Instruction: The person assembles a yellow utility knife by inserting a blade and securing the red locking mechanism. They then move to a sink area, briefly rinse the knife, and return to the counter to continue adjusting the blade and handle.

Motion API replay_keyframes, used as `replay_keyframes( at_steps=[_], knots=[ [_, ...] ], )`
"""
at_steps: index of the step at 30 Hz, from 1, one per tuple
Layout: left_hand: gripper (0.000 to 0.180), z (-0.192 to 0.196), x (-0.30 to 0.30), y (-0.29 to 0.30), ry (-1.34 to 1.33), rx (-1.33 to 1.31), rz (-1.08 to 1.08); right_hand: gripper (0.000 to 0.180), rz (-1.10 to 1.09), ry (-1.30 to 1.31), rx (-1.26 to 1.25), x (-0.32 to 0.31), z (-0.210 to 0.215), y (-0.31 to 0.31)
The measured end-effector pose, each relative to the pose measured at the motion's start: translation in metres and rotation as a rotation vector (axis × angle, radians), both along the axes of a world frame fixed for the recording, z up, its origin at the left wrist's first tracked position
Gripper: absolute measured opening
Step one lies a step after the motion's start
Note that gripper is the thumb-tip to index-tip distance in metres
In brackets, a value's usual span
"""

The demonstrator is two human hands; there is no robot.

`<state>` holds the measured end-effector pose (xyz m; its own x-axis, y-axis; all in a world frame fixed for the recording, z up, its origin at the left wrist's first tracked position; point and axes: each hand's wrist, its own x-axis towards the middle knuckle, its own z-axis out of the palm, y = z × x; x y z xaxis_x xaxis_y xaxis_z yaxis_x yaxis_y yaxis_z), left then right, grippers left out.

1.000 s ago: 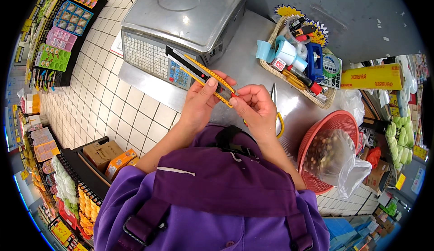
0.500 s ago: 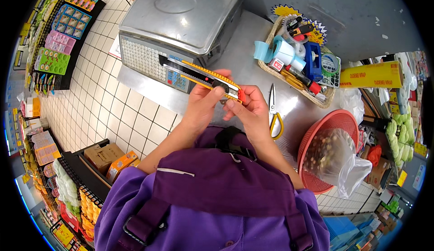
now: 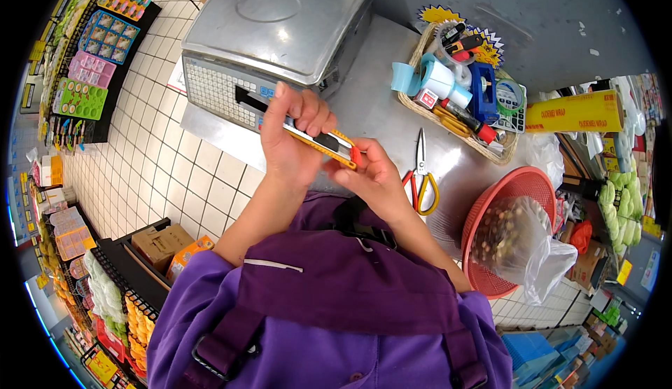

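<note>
A yellow utility knife [image 3: 322,148] with a red end piece lies slantwise between my hands, above the near edge of the metal counter. My left hand [image 3: 288,131] is closed around its middle, thumb raised along the upper side. Past those fingers its dark, narrow far end points toward the scale's keypad. My right hand [image 3: 372,179] pinches the red end with thumb and forefinger. Scissors [image 3: 421,172] with red and yellow handles rest on the counter just right of my right hand, blades pointing away.
A weighing scale [image 3: 280,21] stands beyond my left hand. The wicker basket [image 3: 448,133] at the back right holds tape, markers and a calculator. Nearer is a red colander [image 3: 483,277] with a clear bag of small round items. A yellow box [image 3: 574,114] lies far right.
My left hand has shifted forward along the utility knife and now wraps it, its thumb lifted. The right hand has moved slightly nearer and left, uncovering the scissors' red handle.
</note>
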<state>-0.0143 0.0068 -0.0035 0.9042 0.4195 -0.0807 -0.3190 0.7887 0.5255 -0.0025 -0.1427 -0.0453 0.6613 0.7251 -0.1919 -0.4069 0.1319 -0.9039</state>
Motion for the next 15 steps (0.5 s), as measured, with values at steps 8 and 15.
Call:
replay_keyframes(
  at_steps=[8,15],
  knots=[
    [0.034,0.019,0.008,0.024,-0.106,0.299,0.052,0.072,-0.524,0.448,-0.001,0.041,-0.047,-0.041],
    [0.033,-0.016,0.006,-0.017,-0.015,0.488,0.011,0.085,-0.305,0.279,0.088,0.030,-0.002,0.042]
  ],
)
